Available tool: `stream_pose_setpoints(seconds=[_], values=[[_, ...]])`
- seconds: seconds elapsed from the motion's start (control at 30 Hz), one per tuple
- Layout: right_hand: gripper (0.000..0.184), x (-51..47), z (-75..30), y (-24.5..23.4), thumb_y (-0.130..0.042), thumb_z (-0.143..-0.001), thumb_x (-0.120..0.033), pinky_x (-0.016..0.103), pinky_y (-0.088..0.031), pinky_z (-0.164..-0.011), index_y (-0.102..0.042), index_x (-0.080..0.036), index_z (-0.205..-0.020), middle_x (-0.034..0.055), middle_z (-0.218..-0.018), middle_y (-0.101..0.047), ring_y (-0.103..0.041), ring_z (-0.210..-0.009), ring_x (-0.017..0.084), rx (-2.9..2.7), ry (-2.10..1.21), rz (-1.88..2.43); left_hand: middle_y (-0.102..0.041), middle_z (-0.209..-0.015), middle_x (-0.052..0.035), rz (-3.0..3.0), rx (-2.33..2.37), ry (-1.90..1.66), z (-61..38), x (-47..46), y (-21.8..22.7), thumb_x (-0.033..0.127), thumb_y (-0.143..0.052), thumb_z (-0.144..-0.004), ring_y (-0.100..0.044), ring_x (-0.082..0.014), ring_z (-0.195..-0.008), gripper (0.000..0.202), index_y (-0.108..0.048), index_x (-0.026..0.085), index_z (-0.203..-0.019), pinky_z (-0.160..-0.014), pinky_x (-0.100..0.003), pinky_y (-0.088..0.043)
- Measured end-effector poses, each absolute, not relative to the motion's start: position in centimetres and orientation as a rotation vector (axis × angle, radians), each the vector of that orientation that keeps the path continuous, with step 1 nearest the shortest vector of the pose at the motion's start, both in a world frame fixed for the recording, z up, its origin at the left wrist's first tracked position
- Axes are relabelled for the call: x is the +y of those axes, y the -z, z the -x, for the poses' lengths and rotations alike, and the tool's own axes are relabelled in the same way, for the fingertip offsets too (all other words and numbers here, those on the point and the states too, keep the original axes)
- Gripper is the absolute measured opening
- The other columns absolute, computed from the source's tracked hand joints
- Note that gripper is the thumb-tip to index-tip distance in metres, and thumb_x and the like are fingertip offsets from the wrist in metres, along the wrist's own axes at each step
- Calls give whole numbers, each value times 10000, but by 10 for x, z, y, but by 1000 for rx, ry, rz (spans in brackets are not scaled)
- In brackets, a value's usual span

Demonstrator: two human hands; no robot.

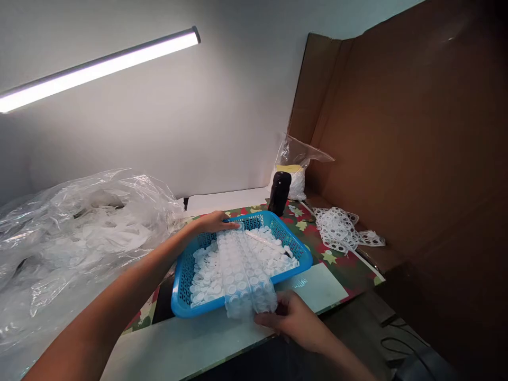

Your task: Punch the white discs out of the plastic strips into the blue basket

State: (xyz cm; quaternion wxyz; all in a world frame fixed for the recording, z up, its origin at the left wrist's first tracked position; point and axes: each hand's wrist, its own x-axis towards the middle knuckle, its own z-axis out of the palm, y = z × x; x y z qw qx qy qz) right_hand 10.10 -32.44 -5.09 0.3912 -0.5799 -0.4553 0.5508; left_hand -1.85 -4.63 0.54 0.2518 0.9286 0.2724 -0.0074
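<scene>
The left hand (212, 223) lies over the far rim of a blue plastic lattice basket (293, 248), its fingers (232, 224) long and flat, pressing lightly rather than gripping, at the upper end of a clear film strip (242, 270). The right hand (293, 320) is at the basket's near edge, its fingers (273, 318) curled narrowly around the strip's lower end, which droops over the rim. The strip runs across the basket, with rows of small white round caps (234, 264) showing through its glossy skin. More caps (202, 278), smooth and disc-shaped, lie heaped in the basket around it (they overlap like loose scales).

Taking the basket as the dial's centre, a dark glossy bottle (279, 193) stands upright at 12, and a knotted plastic bag (291, 169) with white and yellow contents sits just behind it. At 2, a white perforated web (337, 230), punched with round holes, lies in loose folds on the worktop (341, 270), which is covered in red-and-green patterned paper. A crumpled, crinkly heap of clear polythene (79, 233) lies at 9, and a brown corrugated cardboard wall (397, 132) rises at 3.
</scene>
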Motion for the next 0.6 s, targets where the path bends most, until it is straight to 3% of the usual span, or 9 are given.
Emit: stream_pose_setpoints(seconds=[0.17, 0.33, 0.6], values=[[310, -312, -103, 62, -613, -680, -412, 198, -307, -463, -618, -110, -608, -32, -498, -472, -418, -484, 88, -1256, -1233, 1434, -323, -522, 33, -2465, 717, 96, 20, -45, -7, 679, -431, -624, -293, -86, -476, 525, -444, 159, -556, -457, -228, -201], [301, -301, -104, 65, -548, -735, -422, 234, -375, -611, -697, -162, -765, -15, -679, -591, -496, -686, 158, -1366, -1051, 1369, -374, -533, 29, -2422, 687, 139, 20, -38, -1, 657, -426, -646, -319, -87, -490, 524, -506, 141, -602, -463, -219, -221], [313, -306, -98, 59, -497, -783, -404, 223, -365, -628, -666, -141, -772, -22, -645, -532, -436, -649, 121, -1336, -1112, 1299, -447, -639, 14, -2478, 604, 164, 20, -40, -6, 638, -400, -685, -376, -92, -557, 521, -540, 137, -704, -490, -197, -265]])
